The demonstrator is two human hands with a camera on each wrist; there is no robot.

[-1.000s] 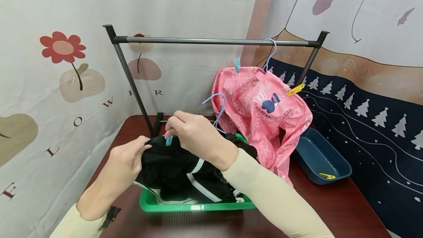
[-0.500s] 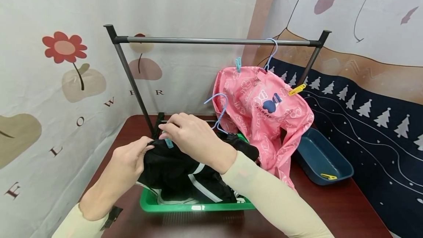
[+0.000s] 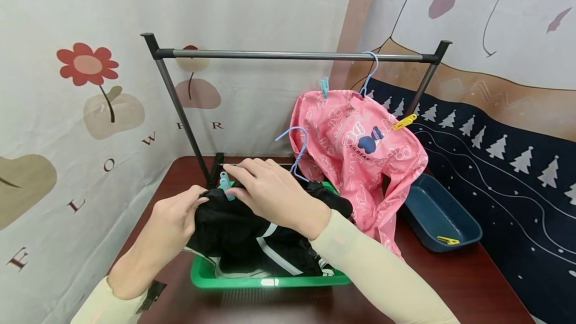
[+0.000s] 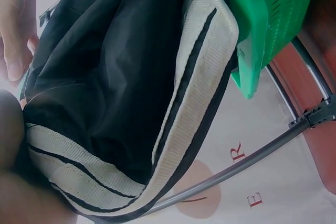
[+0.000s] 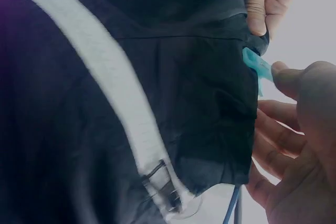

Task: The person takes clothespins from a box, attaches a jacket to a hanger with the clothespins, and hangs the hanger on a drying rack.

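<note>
My left hand [image 3: 173,219] pinches the upper left edge of a black jacket [image 3: 225,229] with white stripes. A light blue clothespin [image 3: 225,184] is clipped on that edge, just right of the left fingertips. My right hand [image 3: 274,191] is beside it with fingers extended; in the right wrist view its thumb [image 5: 286,80] is at the clothespin's end and the other fingers are spread along the fabric edge. A blue hanger [image 3: 301,151] rises from the jacket, its shoulders hidden inside. The left wrist view shows a white-and-black ribbed band [image 4: 205,66] on the jacket.
The jacket lies over a green basket [image 3: 270,283] on the dark red table. Behind stands a grey rack [image 3: 288,55], where a pink jacket [image 3: 360,139] hangs with a blue and a yellow clothespin. A blue bin [image 3: 432,214] at right holds a yellow clothespin [image 3: 448,240].
My right fingers have loosened from the blue clothespin and moved slightly right and down, leaving it more in sight on the fabric. The left hand keeps its hold.
</note>
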